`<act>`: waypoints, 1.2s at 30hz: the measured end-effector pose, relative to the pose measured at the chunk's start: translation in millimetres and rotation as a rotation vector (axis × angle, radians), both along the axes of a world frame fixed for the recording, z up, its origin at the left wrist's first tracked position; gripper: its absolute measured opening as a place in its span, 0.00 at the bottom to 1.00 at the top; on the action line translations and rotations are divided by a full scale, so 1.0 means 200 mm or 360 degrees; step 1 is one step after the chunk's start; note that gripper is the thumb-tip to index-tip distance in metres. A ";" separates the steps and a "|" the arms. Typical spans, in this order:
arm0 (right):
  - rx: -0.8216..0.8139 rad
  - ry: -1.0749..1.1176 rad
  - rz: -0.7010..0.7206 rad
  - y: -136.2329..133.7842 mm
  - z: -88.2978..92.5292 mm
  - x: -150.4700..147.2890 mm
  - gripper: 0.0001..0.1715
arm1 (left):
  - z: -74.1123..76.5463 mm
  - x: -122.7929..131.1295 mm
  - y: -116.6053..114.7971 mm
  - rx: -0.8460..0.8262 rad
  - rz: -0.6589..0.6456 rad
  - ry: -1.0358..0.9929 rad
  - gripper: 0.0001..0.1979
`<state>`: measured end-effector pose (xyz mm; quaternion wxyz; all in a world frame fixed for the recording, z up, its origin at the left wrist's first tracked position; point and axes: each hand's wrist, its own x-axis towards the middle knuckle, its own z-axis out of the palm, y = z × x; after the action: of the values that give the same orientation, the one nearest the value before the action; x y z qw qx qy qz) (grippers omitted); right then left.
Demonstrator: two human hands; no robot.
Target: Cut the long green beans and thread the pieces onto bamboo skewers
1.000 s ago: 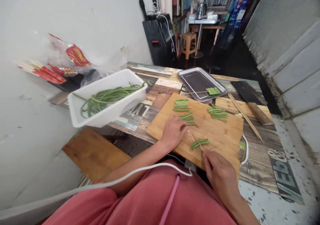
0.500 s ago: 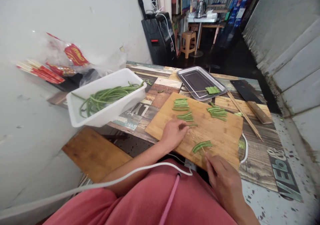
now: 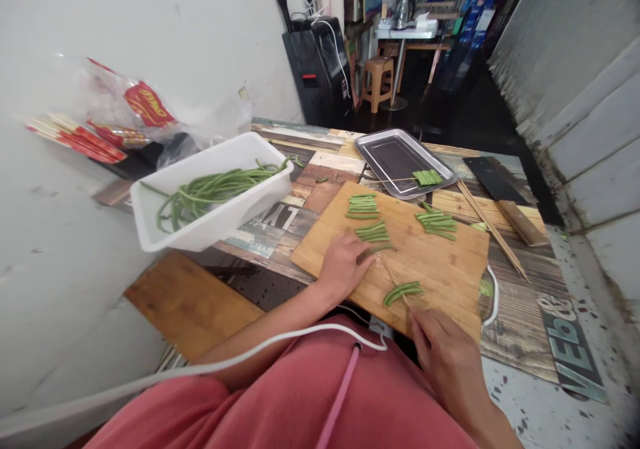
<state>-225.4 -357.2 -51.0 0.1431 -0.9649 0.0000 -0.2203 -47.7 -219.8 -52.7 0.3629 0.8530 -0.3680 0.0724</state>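
My right hand [image 3: 445,346] pinches the near end of a thin wooden skewer [image 3: 389,270] at the front of the cutting board [image 3: 450,269]. A few green bean pieces [image 3: 403,292] are threaded on that skewer close to my fingers. My left hand [image 3: 345,262] is closed on a single green bean piece [image 3: 379,248], beside the skewer's far tip. Cut bean pieces lie in small rows on the board: one group [image 3: 363,206] at the back, another [image 3: 373,232] just beyond my left fingers, a third [image 3: 436,222] to the right.
A white tub [image 3: 213,219] of long beans stands at the left. Behind the board is a metal tray [image 3: 393,159] with a finished-looking bean skewer [image 3: 427,178]. Loose skewers [image 3: 493,229] and a cleaver [image 3: 505,196] lie right. Red-tipped chopsticks [image 3: 80,139] stand by the wall.
The skewer's far tip now shows beside the bean piece in my left hand. My left hand has shifted slightly, while my right hand stays almost in place. The view has tilted a little.
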 end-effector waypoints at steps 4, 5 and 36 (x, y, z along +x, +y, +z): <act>0.0046 0.0029 0.0020 0.00 0.00 0.01 0.09 | 0.00 0.00 0.00 0.0032 -0.0002 0.0003 0.06; 0.0044 0.0028 0.0018 0.00 0.00 0.01 0.09 | 0.00 0.00 -0.01 0.0025 -0.0013 -0.0001 0.07; 0.0011 0.0024 0.0023 0.00 0.00 0.00 0.08 | -0.02 0.00 -0.01 -0.0053 -0.0037 0.0026 0.09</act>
<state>-224.9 -356.4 -51.9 0.1481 -0.9660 -0.0051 -0.2118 -47.0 -222.3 -56.4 0.3808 0.8431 -0.3736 0.0673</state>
